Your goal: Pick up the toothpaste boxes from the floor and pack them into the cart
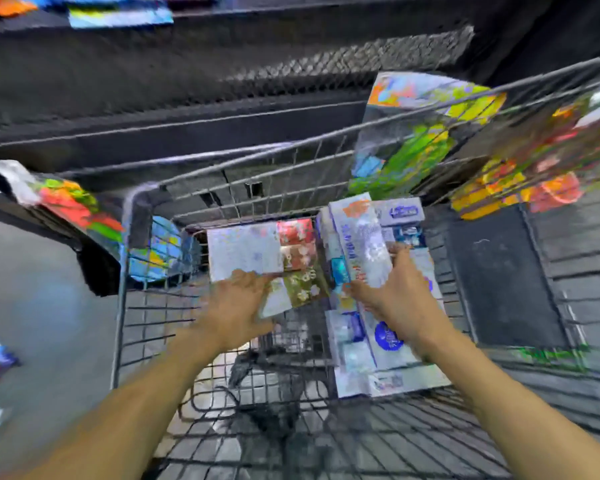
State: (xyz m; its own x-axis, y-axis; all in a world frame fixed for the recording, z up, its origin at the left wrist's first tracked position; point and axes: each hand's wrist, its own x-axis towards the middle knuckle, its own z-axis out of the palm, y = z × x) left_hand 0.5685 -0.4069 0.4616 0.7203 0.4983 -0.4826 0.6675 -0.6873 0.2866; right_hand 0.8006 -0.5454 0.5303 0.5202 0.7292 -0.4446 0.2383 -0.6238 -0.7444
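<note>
Both hands are inside the wire cart (142,209), so packing is the step in hand: the left hand (238,306) grips a white-and-red toothpaste box (257,251), the right hand (392,299) a blue-and-white one (361,237) (picture blurred). Next, I judge, seat them flush beside the stacked boxes (378,351).

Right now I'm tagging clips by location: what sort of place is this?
Probably a shop aisle or stockroom: a wire shopping cart holding toothpaste boxes, dark shelving behind, and colourful packaged goods alongside.
</note>
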